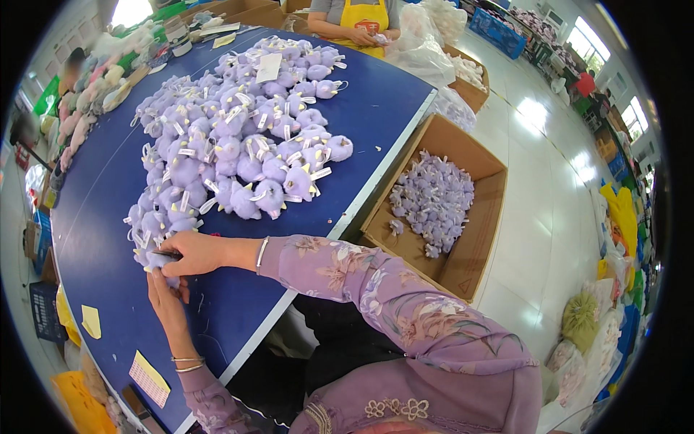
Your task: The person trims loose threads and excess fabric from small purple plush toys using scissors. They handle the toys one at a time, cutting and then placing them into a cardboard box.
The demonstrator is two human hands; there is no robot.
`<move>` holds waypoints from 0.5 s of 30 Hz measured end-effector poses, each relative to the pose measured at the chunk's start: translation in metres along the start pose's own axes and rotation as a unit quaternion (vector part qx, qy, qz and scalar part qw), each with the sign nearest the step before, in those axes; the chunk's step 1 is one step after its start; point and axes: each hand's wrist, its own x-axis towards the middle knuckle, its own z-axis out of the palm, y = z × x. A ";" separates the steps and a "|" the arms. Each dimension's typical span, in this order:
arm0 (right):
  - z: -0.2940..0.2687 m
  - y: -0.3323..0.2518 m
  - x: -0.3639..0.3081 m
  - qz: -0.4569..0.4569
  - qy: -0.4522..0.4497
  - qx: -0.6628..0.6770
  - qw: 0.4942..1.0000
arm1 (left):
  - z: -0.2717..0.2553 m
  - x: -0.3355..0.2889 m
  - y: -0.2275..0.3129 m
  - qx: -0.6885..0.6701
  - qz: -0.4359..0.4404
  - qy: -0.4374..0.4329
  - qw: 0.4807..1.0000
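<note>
At the near left end of a heap of small lilac plush toys (217,145), my two hands are close together. My left hand (168,300) is closed on one lilac plush toy (156,262), its fingers below the toy. From the right, my right hand (196,252) reaches over, gripping a dark slim tool (171,254) whose tip is at the toy. The tool's exact kind is too small to make out. Many toys in the heap carry white tags and pale yellow tips.
A blue table (249,289) bears the heap. On its right stands an open cardboard box (463,282) with more lilac toys. A printed sheet (150,380) and yellow note (91,322) lie near the left edge. Across the table is a person in a yellow apron (363,20).
</note>
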 end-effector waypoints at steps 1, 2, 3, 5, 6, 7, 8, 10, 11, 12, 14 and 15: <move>-0.002 0.000 -0.001 0.001 -0.002 0.008 1.000 | 0.001 0.001 0.002 0.016 -0.002 -0.005 1.000; -0.002 0.001 -0.001 0.002 -0.006 0.019 1.000 | 0.000 0.001 0.004 0.033 -0.005 -0.007 0.999; -0.002 0.001 -0.001 0.002 -0.011 0.029 1.000 | -0.001 0.002 0.004 0.037 -0.003 -0.010 0.999; -0.002 -0.001 0.000 0.020 -0.017 0.042 0.999 | -0.004 0.005 -0.001 0.043 0.003 -0.011 0.999; -0.002 0.000 0.000 0.016 -0.016 0.042 0.999 | -0.007 0.006 -0.005 0.043 0.021 -0.014 0.999; -0.001 0.003 0.002 0.014 -0.018 0.046 0.999 | -0.008 0.007 -0.007 0.047 0.008 -0.006 0.999; -0.005 0.010 0.005 0.034 -0.014 -0.028 0.999 | -0.007 0.008 -0.007 0.050 -0.005 0.003 0.999; -0.002 0.011 0.006 0.041 -0.022 0.032 0.998 | -0.009 0.003 -0.004 0.054 -0.011 0.011 0.998; -0.001 0.004 0.005 0.032 -0.031 0.099 0.994 | -0.008 0.002 0.002 0.059 0.000 0.005 0.998; 0.004 -0.005 0.007 0.081 -0.036 0.110 0.990 | -0.011 -0.001 0.002 -0.002 -0.015 0.003 1.000; 0.002 0.000 0.006 0.127 0.007 0.059 0.990 | -0.011 -0.002 0.007 -0.033 -0.052 -0.021 0.998; 0.002 -0.005 0.003 0.143 0.006 0.110 0.984 | -0.015 -0.001 0.000 -0.078 -0.031 -0.062 0.994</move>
